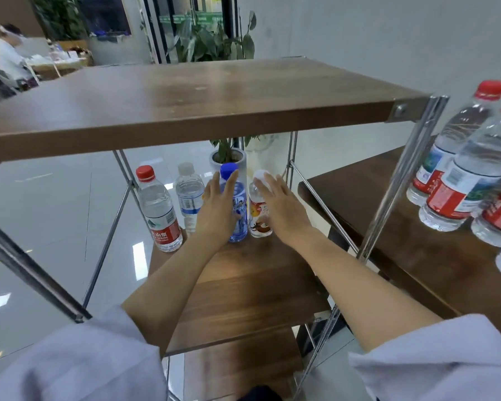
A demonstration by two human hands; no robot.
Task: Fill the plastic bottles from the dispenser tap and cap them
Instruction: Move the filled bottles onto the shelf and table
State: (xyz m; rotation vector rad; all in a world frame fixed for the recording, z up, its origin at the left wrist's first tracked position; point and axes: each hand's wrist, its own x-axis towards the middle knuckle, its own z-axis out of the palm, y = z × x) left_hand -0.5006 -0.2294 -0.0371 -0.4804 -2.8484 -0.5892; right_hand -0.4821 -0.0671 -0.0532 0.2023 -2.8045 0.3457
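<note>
Several capped plastic bottles stand in a row on the lower wooden shelf (243, 273). From the left: a red-capped bottle (158, 209), a clear-capped bottle (189, 195), a blue-capped bottle (237, 204) and a short white-capped bottle (259, 212). My left hand (217, 209) reaches in with straight fingers against the left side of the blue-capped bottle. My right hand (281, 206) lies with straight fingers over the white-capped bottle's cap and right side. Neither hand has its fingers curled round a bottle. No dispenser tap is in view.
A wooden top shelf (185, 111) hangs just above my hands on metal posts (399, 180). To the right, a second shelf (417, 227) carries three red-capped bottles (457, 169). A potted plant (229, 154) stands behind the row. A seated person (9, 53) is far left.
</note>
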